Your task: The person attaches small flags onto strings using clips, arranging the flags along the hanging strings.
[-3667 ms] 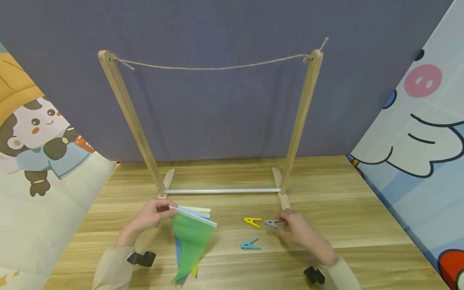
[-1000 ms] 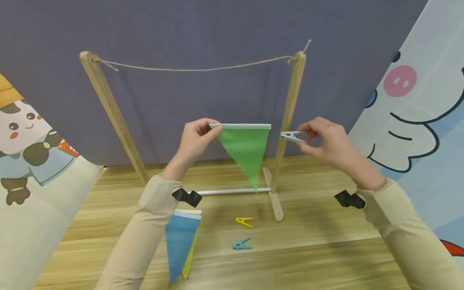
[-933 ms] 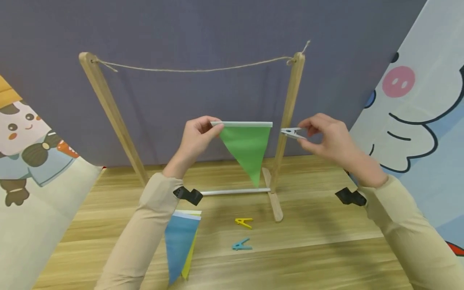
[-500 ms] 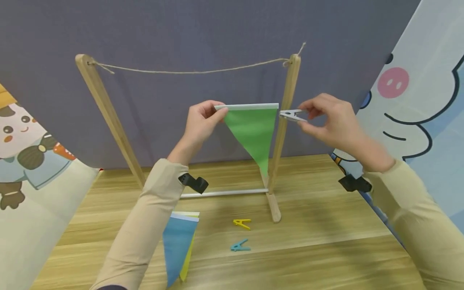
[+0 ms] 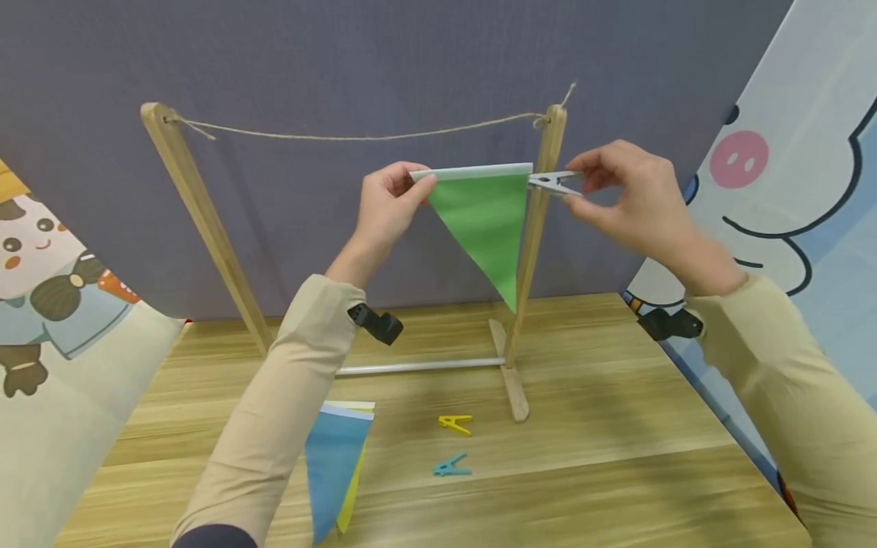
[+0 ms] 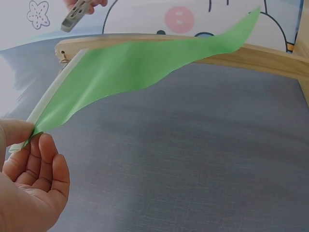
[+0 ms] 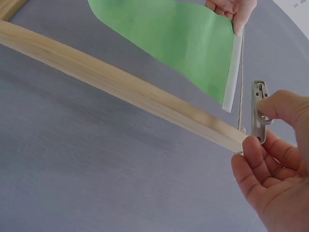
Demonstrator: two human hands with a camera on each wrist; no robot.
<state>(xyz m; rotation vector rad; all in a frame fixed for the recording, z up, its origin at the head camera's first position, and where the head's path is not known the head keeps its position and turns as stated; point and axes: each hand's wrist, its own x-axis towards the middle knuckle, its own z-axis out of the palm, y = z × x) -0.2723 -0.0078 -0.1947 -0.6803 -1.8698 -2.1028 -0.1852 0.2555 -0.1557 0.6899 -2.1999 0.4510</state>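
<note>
A green triangular pennant with a white top band hangs from my left hand, which pinches the band's left end between thumb and fingers. My right hand holds a grey clothespin by its handles, nose toward the band's right end. In the right wrist view the clothespin sits between thumb and fingers, apart from the pennant. Above both hands a thin twine sags between the tops of two wooden posts.
On the wooden table lie a yellow clothespin, a light blue clothespin, and a blue pennant over a yellow pennant. A white rod joins the posts low down, near the right wooden foot.
The green pennant was lifted off the pile and the grey clothespin off the table. Over the last second both hands have risen toward the twine, still holding them.
</note>
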